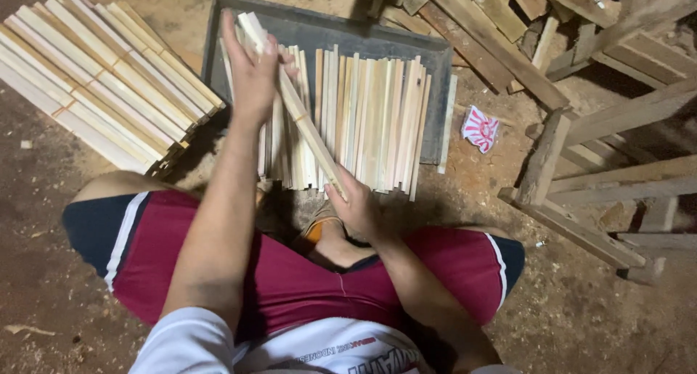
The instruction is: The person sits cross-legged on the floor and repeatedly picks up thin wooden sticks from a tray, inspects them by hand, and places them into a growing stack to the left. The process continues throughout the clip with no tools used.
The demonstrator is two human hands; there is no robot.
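My left hand (252, 70) grips the far end of a small bunch of thin pale wooden slats (299, 116), held slanted above a row of slats. My right hand (356, 208) clasps the near end of the same bunch, just above my knee. Under it, many slats (370, 120) lie side by side on a dark grey flat tray (435, 62) on the ground in front of me. I sit on the dirt floor with my legs apart, in maroon shorts.
A big stack of tied slat bundles (94, 83) lies at the upper left. Rough timber offcuts and a wooden frame (581, 134) crowd the right and top right. A red and white crumpled wrapper (480, 128) lies beside the tray.
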